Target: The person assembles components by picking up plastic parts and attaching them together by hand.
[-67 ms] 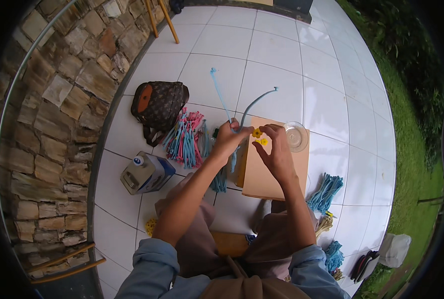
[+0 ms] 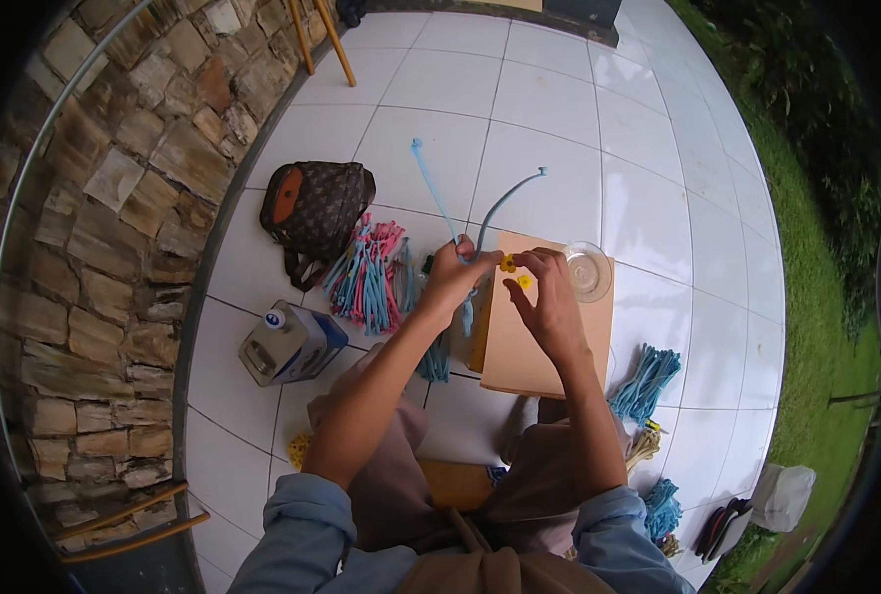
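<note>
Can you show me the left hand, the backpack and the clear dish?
Left hand (image 2: 448, 276): head view, on the back of the hand.
Backpack (image 2: 324, 210): head view, on the middle of its patterned side.
Dish (image 2: 587, 275): head view, near its middle.

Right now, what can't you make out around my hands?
In the head view:
How the left hand grips the blue cord: hidden by that hand's back.
What holds the flower-shaped yellow piece near the right hand: too small.
Part of the blue bundle: covered by the left forearm.
</note>
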Demonstrator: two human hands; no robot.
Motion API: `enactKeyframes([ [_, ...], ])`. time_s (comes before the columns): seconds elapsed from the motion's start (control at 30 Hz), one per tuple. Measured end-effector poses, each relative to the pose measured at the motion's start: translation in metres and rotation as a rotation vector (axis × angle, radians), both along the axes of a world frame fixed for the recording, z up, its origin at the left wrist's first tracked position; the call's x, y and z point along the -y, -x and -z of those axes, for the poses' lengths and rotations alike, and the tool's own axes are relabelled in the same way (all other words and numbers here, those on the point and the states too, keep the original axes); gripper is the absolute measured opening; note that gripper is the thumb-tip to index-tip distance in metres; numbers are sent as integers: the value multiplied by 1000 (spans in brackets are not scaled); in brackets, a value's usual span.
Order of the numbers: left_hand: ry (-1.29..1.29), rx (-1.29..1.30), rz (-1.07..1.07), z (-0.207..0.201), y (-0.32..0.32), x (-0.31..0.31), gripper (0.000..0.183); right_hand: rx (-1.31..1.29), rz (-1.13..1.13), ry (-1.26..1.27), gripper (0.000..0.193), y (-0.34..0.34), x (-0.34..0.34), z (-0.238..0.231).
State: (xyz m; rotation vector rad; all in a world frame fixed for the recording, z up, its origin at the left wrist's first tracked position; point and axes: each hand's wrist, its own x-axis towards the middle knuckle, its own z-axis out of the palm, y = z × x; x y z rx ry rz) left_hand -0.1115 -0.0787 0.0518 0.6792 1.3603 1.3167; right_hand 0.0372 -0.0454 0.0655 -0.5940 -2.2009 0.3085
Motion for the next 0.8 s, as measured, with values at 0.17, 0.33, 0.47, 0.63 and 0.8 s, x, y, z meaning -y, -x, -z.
enactKeyframes([
  [0.17,-167,-75,-13,4,-4,0,33,-49,47,-80,35,4,1,0],
  [0.33,-338,-187,-74,0,-2,5,22,-707,43,735,37,11,4,-19],
  [0.47,-558,-355,-106,-11,-10,8,20,-948,-40,1146,42,13,4,-20],
  [0.63,-573,-353,-87,-17,-10,12,21,-1101,-183,1345,40,19,6,-17],
  [0.8,-580,-241,-51,-20,-12,15,25,-1116,-156,1362,40,27,8,-15],
])
